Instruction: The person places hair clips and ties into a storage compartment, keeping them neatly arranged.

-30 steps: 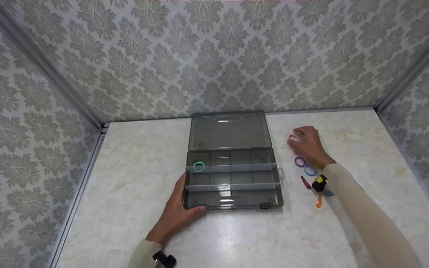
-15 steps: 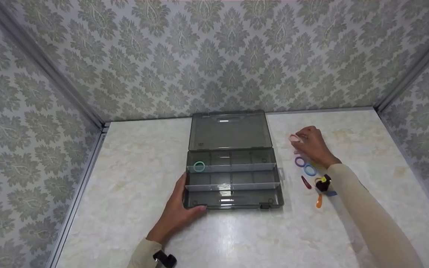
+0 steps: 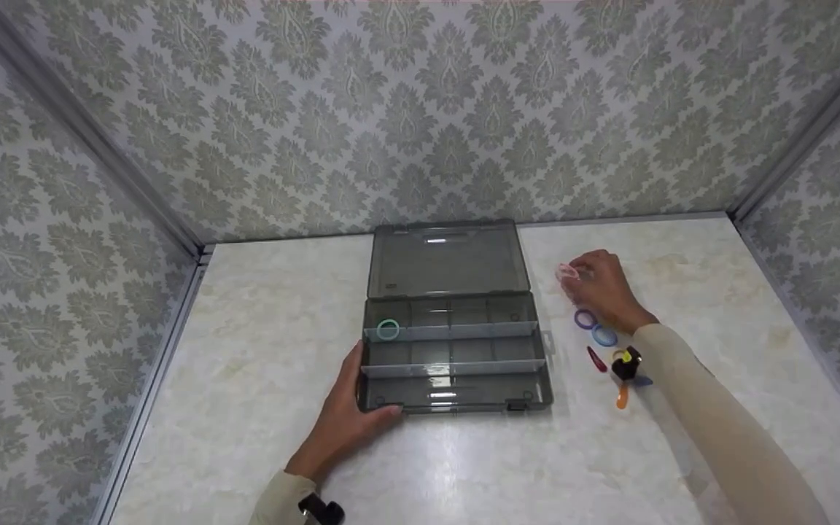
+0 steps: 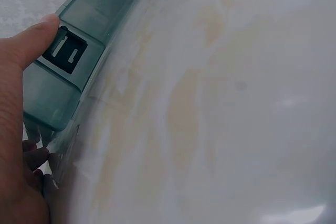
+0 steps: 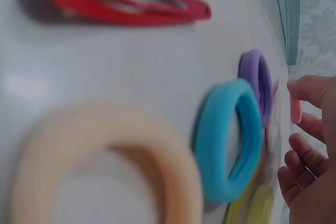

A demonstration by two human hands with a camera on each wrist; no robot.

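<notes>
A grey see-through divider box (image 3: 493,394) lies with its lid (image 3: 449,262) folded back. My left hand (image 3: 347,423) holds its near left corner, thumb (image 4: 39,38) beside the latch (image 4: 65,50). A mint-green hair tie (image 3: 388,338) is in the box's back left part, by a divider. Right of the box, my right hand (image 3: 604,288) pinches a pink hair tie (image 5: 295,107) between thumb and index finger. Below that hand lie a purple hair tie (image 5: 250,72), a blue hair tie (image 5: 211,156) and a beige hair tie (image 5: 178,171).
A red snap clip (image 5: 126,1) lies left of the right wrist, with an orange clip (image 3: 622,397) and a blue clip (image 3: 644,380) nearby. Yellow items (image 5: 261,205) lie partly hidden under the right hand. Patterned walls (image 3: 449,131) border the table.
My right hand, with the pink hair tie pinched in it, has shifted slightly left toward the box. My left hand stays at the box corner.
</notes>
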